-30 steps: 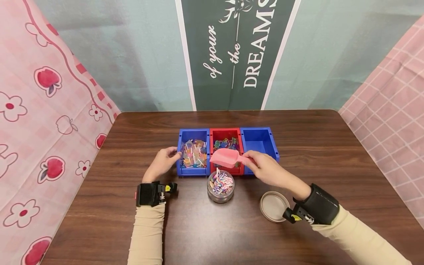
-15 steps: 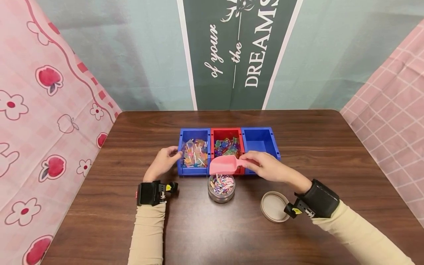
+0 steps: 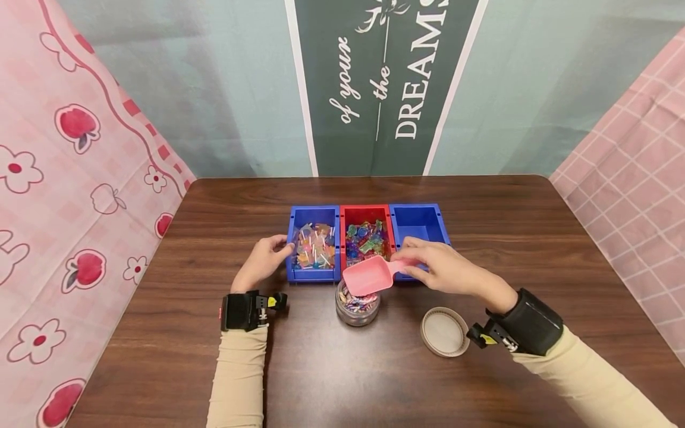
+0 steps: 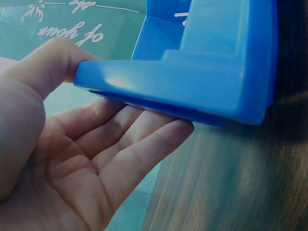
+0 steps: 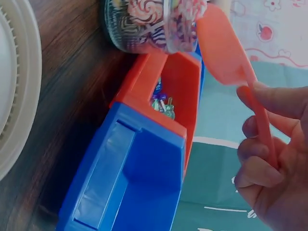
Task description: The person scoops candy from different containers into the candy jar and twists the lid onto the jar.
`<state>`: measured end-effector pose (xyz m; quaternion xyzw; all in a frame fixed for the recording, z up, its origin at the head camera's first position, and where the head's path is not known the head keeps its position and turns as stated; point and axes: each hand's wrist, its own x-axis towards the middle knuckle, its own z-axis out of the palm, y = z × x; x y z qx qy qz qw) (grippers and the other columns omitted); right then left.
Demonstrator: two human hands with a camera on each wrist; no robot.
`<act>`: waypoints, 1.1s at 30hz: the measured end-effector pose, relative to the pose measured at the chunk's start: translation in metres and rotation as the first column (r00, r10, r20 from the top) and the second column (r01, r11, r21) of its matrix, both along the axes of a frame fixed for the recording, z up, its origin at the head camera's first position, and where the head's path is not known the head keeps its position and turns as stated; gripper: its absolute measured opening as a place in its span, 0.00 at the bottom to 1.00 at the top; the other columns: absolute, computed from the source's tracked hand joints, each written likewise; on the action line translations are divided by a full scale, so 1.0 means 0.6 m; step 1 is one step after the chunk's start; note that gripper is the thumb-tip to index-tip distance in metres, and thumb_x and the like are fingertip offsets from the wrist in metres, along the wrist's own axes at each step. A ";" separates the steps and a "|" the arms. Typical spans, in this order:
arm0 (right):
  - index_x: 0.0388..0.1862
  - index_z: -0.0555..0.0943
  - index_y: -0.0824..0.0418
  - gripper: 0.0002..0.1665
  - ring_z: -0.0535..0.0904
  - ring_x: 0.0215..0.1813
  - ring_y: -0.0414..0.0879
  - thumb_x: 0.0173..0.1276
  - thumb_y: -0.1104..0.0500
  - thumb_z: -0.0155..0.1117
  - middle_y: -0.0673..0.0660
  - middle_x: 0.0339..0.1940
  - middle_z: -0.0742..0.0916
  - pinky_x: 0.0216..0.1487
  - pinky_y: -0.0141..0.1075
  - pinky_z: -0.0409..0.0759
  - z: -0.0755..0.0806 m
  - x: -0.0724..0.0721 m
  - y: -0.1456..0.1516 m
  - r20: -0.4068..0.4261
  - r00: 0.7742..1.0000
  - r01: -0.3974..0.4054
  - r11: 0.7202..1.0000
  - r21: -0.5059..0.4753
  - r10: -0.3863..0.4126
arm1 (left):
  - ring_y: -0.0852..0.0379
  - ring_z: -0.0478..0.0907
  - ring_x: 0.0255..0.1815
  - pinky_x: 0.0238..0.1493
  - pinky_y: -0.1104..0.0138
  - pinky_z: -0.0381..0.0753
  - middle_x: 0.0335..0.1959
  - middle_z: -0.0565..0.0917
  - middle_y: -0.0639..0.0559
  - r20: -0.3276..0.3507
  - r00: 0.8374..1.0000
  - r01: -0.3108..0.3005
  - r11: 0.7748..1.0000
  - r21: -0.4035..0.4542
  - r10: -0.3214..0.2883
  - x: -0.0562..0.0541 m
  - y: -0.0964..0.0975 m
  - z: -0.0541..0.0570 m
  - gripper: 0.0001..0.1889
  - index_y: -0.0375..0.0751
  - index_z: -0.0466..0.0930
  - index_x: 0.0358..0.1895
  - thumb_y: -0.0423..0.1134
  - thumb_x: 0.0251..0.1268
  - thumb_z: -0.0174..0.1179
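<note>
In the head view my right hand (image 3: 441, 267) grips the handle of a pink scoop (image 3: 368, 276). The scoop's bowl overlaps the rim of a glass jar (image 3: 357, 318) of swirl lollipops (image 3: 355, 302); in the right wrist view the scoop's tip is right at the jar mouth (image 5: 195, 29). With thumb at the rim and fingers along the outer wall, my left hand (image 3: 262, 261) holds the left blue bin (image 3: 313, 275), seen close in the left wrist view (image 4: 168, 89). Wrapped lollipops (image 3: 316, 246) lie in that bin.
Beside it stand a red bin (image 3: 365, 213) with colourful wrapped candies (image 3: 366, 238) and a second blue bin (image 3: 414, 221) with a bare floor. A round lid (image 3: 444, 333) lies right of the jar on the wooden table (image 3: 332, 380).
My right hand has brought the scoop down and toward me, from over the red bin to the jar's mouth, and its bowl has tilted. The left hand stays put.
</note>
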<state>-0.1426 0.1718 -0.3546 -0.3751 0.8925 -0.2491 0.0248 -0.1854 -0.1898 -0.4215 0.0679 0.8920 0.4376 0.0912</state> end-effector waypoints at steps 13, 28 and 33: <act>0.45 0.84 0.55 0.10 0.69 0.33 0.33 0.65 0.58 0.64 0.46 0.32 0.80 0.31 0.25 0.69 0.022 0.044 -0.025 -0.036 0.999 -0.014 1.000 0.016 0.015 | 0.45 0.80 0.50 0.55 0.53 0.79 0.50 0.83 0.32 -0.004 1.000 0.004 1.000 0.009 -0.004 0.002 0.000 -0.001 0.20 0.26 0.74 0.58 0.38 0.71 0.51; 0.43 0.85 0.53 0.10 0.66 0.29 0.29 0.62 0.61 0.66 0.44 0.30 0.77 0.27 0.22 0.66 0.025 0.066 -0.021 -0.121 0.991 -0.058 0.998 -0.040 0.053 | 0.45 0.80 0.49 0.56 0.52 0.79 0.51 0.82 0.33 -0.011 1.000 0.008 1.000 -0.005 -0.008 0.004 0.000 0.004 0.21 0.27 0.74 0.59 0.39 0.71 0.50; 0.45 0.84 0.55 0.10 0.68 0.32 0.29 0.64 0.62 0.64 0.44 0.31 0.78 0.30 0.23 0.70 0.011 0.069 -0.014 -0.008 1.000 -0.022 0.998 -0.058 0.022 | 0.45 0.80 0.50 0.56 0.52 0.79 0.51 0.82 0.33 -0.010 1.000 0.007 1.000 -0.003 -0.008 0.003 0.001 0.004 0.21 0.27 0.74 0.59 0.39 0.71 0.50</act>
